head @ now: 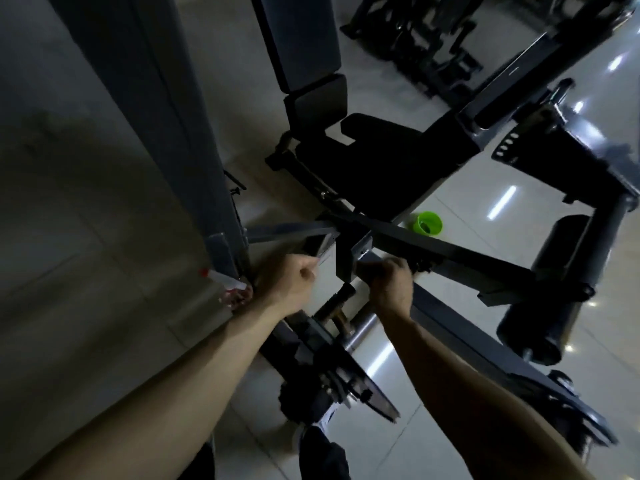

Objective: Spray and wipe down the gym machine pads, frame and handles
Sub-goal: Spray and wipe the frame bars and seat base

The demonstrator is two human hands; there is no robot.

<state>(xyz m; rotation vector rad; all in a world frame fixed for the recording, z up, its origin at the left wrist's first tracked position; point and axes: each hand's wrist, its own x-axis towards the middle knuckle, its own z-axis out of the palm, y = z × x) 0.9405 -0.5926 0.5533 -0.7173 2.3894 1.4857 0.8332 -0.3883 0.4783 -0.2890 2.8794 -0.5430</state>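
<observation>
The gym machine has black pads (pixel 377 157), a dark frame bar (pixel 450 251) crossing the middle, and a black roller pad (pixel 568 271) at the right. My left hand (pixel 291 282) is curled into a fist against a grey frame bracket (pixel 318 245) and seems to grip its pale edge. My right hand (pixel 394 285) grips a dark cloth (pixel 369 270) pressed on the frame joint below the bar. A spray bottle (pixel 228 284) with a red nozzle lies on the floor by the upright post, left of my left wrist. The view is dim and blurred.
A wide grey upright post (pixel 166 116) stands at the left. A green cup (pixel 429 223) sits on the tiled floor beyond the bar. A chrome bar with a weight plate (pixel 363 386) lies under my arms. More dark machines (pixel 433 46) stand at the back.
</observation>
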